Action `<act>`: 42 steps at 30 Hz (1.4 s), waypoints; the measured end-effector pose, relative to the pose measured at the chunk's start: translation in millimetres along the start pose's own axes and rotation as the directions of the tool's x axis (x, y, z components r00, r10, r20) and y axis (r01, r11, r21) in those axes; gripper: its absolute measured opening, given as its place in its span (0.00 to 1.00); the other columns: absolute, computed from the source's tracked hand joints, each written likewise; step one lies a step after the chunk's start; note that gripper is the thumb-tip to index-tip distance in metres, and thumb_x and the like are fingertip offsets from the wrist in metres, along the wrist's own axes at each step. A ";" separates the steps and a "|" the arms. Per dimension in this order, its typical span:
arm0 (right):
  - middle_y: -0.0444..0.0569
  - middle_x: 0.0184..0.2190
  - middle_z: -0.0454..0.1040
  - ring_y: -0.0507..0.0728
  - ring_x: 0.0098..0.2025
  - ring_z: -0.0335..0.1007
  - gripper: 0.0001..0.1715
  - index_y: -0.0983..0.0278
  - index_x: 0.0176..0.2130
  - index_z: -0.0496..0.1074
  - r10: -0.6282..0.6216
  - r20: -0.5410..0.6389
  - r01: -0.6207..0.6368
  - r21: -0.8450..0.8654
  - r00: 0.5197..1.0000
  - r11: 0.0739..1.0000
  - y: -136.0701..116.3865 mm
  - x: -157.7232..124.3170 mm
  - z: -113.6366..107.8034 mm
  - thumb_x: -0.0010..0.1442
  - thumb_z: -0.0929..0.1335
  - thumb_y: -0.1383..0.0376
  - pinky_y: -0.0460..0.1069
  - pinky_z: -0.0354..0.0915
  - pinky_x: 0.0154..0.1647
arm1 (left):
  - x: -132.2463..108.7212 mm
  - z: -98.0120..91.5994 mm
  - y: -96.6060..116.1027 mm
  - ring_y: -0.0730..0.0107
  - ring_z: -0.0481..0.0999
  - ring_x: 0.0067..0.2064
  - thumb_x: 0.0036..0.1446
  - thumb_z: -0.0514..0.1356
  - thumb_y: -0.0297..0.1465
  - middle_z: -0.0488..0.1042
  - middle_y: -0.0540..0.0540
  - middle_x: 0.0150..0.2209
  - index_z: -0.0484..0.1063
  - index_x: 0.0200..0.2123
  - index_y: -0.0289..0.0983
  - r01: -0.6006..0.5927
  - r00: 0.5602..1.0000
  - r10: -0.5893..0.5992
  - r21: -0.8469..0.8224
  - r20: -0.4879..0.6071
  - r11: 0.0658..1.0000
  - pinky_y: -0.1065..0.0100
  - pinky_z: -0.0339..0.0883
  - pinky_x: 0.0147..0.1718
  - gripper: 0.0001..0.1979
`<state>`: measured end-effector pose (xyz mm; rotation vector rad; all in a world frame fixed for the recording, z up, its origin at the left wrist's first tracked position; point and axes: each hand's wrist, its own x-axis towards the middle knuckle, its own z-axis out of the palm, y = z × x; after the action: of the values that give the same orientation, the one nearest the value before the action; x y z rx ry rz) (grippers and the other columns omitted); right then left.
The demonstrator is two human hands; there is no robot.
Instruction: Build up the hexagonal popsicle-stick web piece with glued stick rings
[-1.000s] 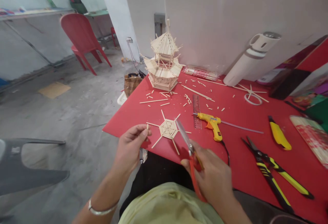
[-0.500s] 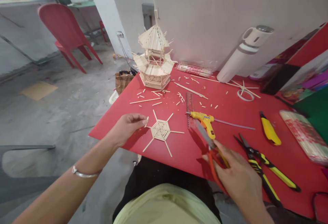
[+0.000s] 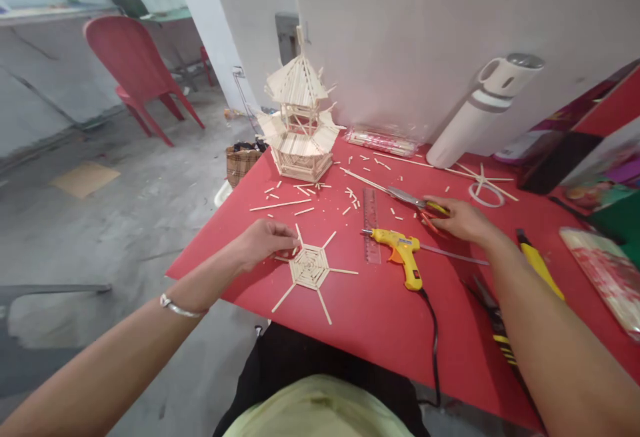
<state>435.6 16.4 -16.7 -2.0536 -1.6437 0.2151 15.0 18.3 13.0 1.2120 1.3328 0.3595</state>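
My left hand (image 3: 267, 245) pinches a short stick piece (image 3: 295, 251) at the upper left edge of a flat hexagonal stick web (image 3: 310, 267), whose spokes stick out onto the red table. My right hand (image 3: 460, 218) reaches across the table and has its fingers on the red and yellow handles of the scissors (image 3: 406, 197). Their blades point left, beside long thin sticks. Between the two hands a yellow glue gun (image 3: 400, 243) lies with its nozzle over a clear ruler (image 3: 370, 213).
A stick pagoda model (image 3: 303, 123) stands at the back left, with cut stick bits before it. A white flask (image 3: 480, 113) leans at the back right near a tape ring (image 3: 486, 195). Black and yellow cutters (image 3: 497, 330) and a yellow knife (image 3: 540, 267) lie right, partly behind my forearm.
My right hand has carried the scissors from the table's front edge to beyond the glue gun. My left hand has brought the stick piece to the web's edge.
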 end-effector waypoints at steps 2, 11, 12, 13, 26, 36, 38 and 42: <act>0.62 0.48 0.76 0.69 0.52 0.70 0.29 0.66 0.50 0.77 -0.050 0.005 0.050 -0.063 0.999 0.997 -6.5 -14.5 -7.1 0.52 0.74 0.54 0.62 0.62 0.53 | 3.7 -4.2 -1.8 0.77 0.66 0.23 0.44 0.68 0.34 0.72 0.49 0.20 0.75 0.23 0.33 0.006 0.999 -0.007 0.040 0.040 0.999 0.72 0.60 0.23 0.10; 0.48 0.45 0.77 0.55 0.46 0.74 0.13 0.58 0.49 0.75 -0.373 -0.051 0.376 0.115 0.926 0.919 -119.6 -169.9 31.9 0.67 0.66 0.60 0.49 0.68 0.48 | 24.3 -13.4 0.1 0.80 0.55 0.19 0.42 0.68 0.36 0.58 0.55 0.15 0.67 0.14 0.35 -0.022 0.984 -0.026 0.263 0.178 0.964 0.72 0.48 0.19 0.16; 0.47 0.43 0.78 0.54 0.43 0.74 0.12 0.58 0.48 0.75 -0.401 -0.019 0.398 0.179 0.916 0.900 -130.3 -179.9 43.9 0.67 0.66 0.62 0.48 0.69 0.47 | 26.1 -12.4 -0.2 0.80 0.54 0.19 0.43 0.68 0.35 0.57 0.55 0.14 0.65 0.13 0.35 -0.020 0.978 -0.035 0.260 0.204 0.965 0.72 0.48 0.19 0.17; 0.48 0.42 0.77 0.54 0.43 0.74 0.12 0.59 0.48 0.75 -0.426 -0.003 0.416 0.227 0.905 0.881 -139.2 -186.9 54.9 0.67 0.65 0.64 0.48 0.69 0.46 | 27.7 -11.3 -0.9 0.80 0.54 0.19 0.43 0.67 0.35 0.57 0.55 0.14 0.64 0.13 0.35 -0.019 0.974 -0.041 0.260 0.221 0.966 0.72 0.47 0.19 0.17; 0.49 0.36 0.74 0.56 0.40 0.69 0.07 0.60 0.39 0.76 -0.397 0.029 0.370 0.308 0.917 0.877 -158.0 -189.9 92.4 0.65 0.66 0.65 0.51 0.66 0.41 | 30.3 -6.2 -14.0 0.75 0.68 0.19 0.50 0.62 0.37 0.68 0.51 0.16 0.68 0.17 0.36 -0.106 0.984 0.045 0.368 0.171 0.924 0.72 0.61 0.20 0.15; 0.48 0.36 0.73 0.56 0.40 0.67 0.06 0.61 0.38 0.76 -0.396 0.050 0.359 0.328 0.917 0.874 -157.4 -189.7 93.4 0.65 0.67 0.66 0.51 0.65 0.43 | 31.0 -15.0 -18.2 0.74 0.70 0.19 0.50 0.62 0.35 0.71 0.50 0.19 0.76 0.24 0.35 -0.085 0.972 0.006 0.327 0.236 0.941 0.72 0.62 0.20 0.09; 0.49 0.36 0.73 0.56 0.40 0.67 0.06 0.61 0.38 0.75 -0.400 0.038 0.366 0.330 0.916 0.870 -157.6 -189.9 93.3 0.64 0.67 0.66 0.52 0.66 0.43 | 31.3 -16.2 -18.9 0.75 0.69 0.19 0.49 0.62 0.33 0.70 0.50 0.19 0.77 0.25 0.35 -0.087 0.969 0.006 0.323 0.246 0.942 0.72 0.62 0.20 0.08; 0.49 0.35 0.73 0.56 0.40 0.67 0.04 0.61 0.37 0.75 -0.406 0.019 0.376 0.341 0.914 0.862 -159.1 -189.4 91.8 0.64 0.68 0.66 0.51 0.66 0.42 | 31.6 -16.6 -17.4 0.76 0.67 0.19 0.49 0.60 0.32 0.69 0.51 0.19 0.76 0.25 0.35 -0.118 0.960 0.013 0.364 0.280 0.924 0.73 0.60 0.19 0.07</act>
<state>209.4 -114.0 -55.5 -1.4449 -1.8922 0.4144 2.5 44.0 -14.6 1.5695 1.1507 -0.0266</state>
